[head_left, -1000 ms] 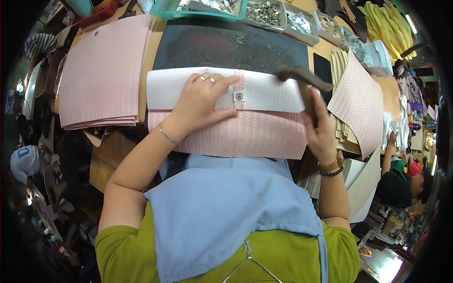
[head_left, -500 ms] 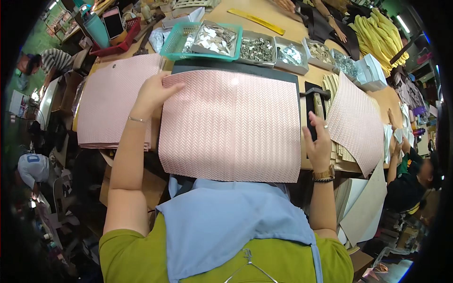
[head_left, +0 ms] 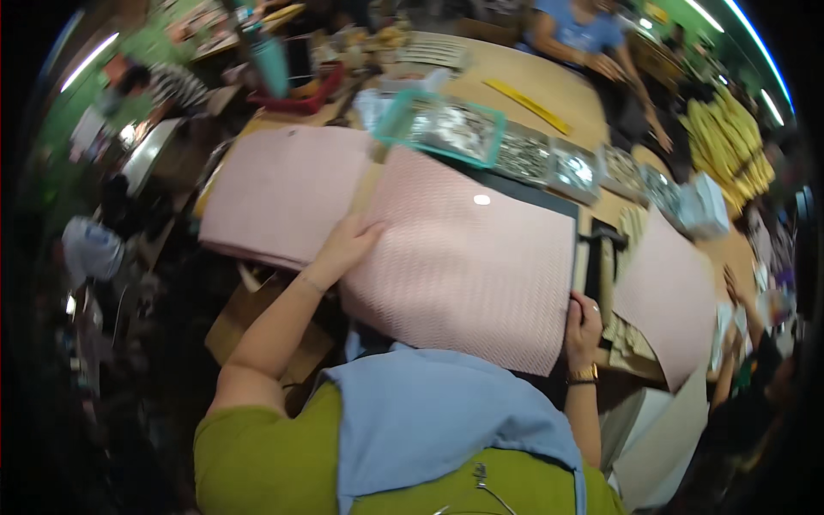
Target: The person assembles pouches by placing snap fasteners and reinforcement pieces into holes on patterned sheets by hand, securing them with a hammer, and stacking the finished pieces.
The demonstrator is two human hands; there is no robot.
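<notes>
A pink sheet with a woven herringbone texture point(head_left: 463, 266) is in front of me, bowed, its near edge above my lap. My left hand point(head_left: 350, 245) is closed on its left edge, thumb on top and fingers hidden beneath. At the lower right edge, my right hand point(head_left: 584, 326) grips the sheet with fingers bent. Part of a dark board point(head_left: 524, 196) shows under the far edge. To the left lies a stack of similar pink sheets point(head_left: 279, 184). A hammer point(head_left: 607, 266) lies just right of the held sheet.
Along the far side stand a teal basket point(head_left: 493, 148) and boxes of small metal pieces point(head_left: 525, 154). A yellow ruler point(head_left: 528, 105) lies beyond. Another pink sheet point(head_left: 665, 287) rests on layered strips at right. Across the table is a person in blue point(head_left: 575, 34).
My left hand has moved down the sheet's left edge, and my right hand has closed on the right edge. The sheet is now bent and turned. The view has swung left.
</notes>
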